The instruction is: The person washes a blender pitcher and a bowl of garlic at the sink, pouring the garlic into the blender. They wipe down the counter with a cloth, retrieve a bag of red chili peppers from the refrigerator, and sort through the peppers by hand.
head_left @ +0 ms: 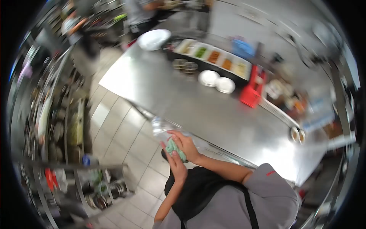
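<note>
Between my two hands, in front of my black apron, is a crumpled pale green cloth. My left hand is closed against it from below, with the thumb pressed on the cloth. My right hand grips it from the other side, its fingers partly wrapped round. Just beyond my fingers, by the counter's edge, shows a clear plastic item, too blurred to name.
A steel counter carries a topping tray, small white dishes, a white bowl and a red holder. Shelving stands at left beyond the tiled floor. Two people work at the back.
</note>
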Available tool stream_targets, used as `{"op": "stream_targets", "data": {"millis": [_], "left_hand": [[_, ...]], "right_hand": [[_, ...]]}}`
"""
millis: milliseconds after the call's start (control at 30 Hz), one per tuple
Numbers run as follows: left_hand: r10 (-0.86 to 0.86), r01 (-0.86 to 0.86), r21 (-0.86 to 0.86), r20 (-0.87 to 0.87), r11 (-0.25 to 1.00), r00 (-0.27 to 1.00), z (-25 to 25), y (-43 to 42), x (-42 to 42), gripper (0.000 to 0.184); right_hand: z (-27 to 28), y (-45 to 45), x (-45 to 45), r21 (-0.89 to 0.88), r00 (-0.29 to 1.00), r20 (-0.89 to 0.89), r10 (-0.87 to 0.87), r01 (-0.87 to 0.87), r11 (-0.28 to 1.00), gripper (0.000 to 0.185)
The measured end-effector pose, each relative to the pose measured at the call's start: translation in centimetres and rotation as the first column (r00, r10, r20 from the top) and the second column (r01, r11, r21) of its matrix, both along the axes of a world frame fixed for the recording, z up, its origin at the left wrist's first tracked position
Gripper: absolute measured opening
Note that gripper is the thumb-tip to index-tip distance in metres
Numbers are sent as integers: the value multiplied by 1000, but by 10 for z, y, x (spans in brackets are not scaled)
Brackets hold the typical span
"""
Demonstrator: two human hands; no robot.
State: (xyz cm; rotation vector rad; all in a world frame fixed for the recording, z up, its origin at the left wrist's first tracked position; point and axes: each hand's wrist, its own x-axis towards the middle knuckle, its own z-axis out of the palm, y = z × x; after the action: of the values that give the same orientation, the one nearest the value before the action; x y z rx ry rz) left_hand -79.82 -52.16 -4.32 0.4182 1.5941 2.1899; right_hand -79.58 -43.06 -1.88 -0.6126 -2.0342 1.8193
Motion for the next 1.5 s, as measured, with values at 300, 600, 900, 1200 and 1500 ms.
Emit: {"op": "stream_targets", "data": {"millis": [300, 600, 900, 1200, 1500], "left_hand": [[-550, 395, -409, -393, 822, 737, 26, 27, 74, 81], [-415, -30, -898, -232, 440, 880, -99, -174, 100, 28], [502, -266, -914, -83, 305, 861, -63, -314, 178, 26], [930, -539, -842, -181, 22, 320, -106, -483, 296, 26], [719, -361, -699, -315, -617, -619, -156, -536, 500, 34]], "right_hand": [[25, 95, 128, 339, 928, -65, -367, 367, 866, 23], [-2, 188, 181, 897, 856, 361, -369, -210, 390, 52], [-12, -93, 22, 737, 745, 448, 495, -621, 267, 37], [-68, -403, 35, 538, 23, 575, 818, -764, -357, 34], [-131, -540, 56, 337, -379, 791, 481, -387, -858, 33]]}}
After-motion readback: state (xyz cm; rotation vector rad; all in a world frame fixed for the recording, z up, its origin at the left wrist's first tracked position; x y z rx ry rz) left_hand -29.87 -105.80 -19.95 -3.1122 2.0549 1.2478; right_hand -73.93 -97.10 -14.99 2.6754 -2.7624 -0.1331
